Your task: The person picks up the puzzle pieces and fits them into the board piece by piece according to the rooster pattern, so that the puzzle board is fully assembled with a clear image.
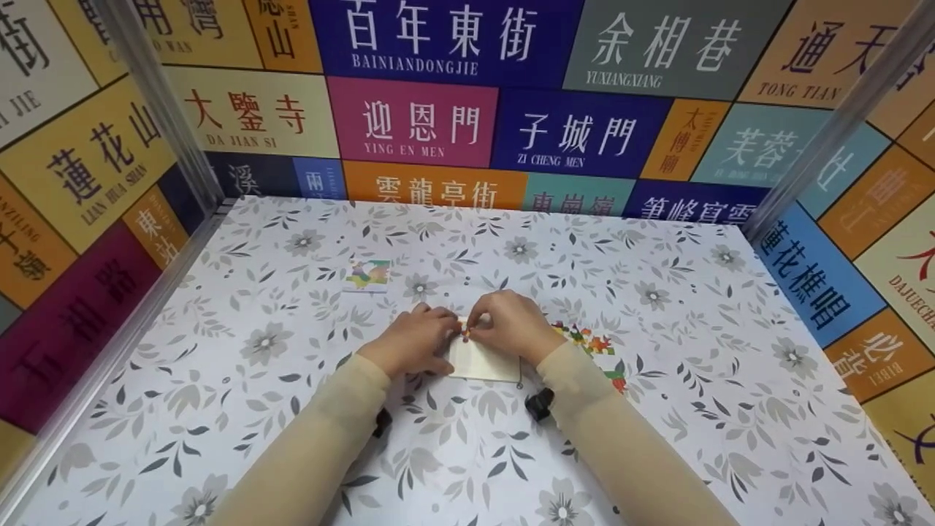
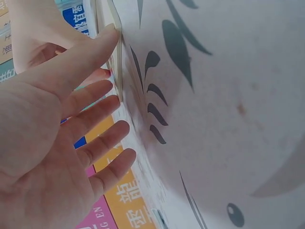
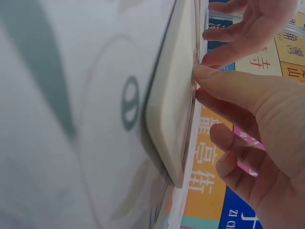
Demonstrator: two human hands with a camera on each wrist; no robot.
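A pale, shallow square board (image 1: 486, 367) lies on the table between the two hands. My left hand (image 1: 418, 340) is at its left side. In the left wrist view the thumb (image 2: 107, 45) touches the board's edge, and the other fingers stretch out fairly straight. Over the board's far left part, my right hand (image 1: 515, 321) pinches a small colourful puzzle piece (image 1: 465, 333) between thumb and index finger. The right wrist view shows these fingertips (image 3: 204, 72) down at the board's surface, mostly covering the piece. Several loose puzzle pieces (image 1: 584, 337) lie beside the right forearm, partly hidden by it.
A small picture card (image 1: 367, 275) lies flat at the back left. The table (image 1: 241, 409) wears a white cover with grey flowers and leaves. Panels with large printed characters (image 1: 427, 120) stand behind and on both sides, with clear posts at the corners.
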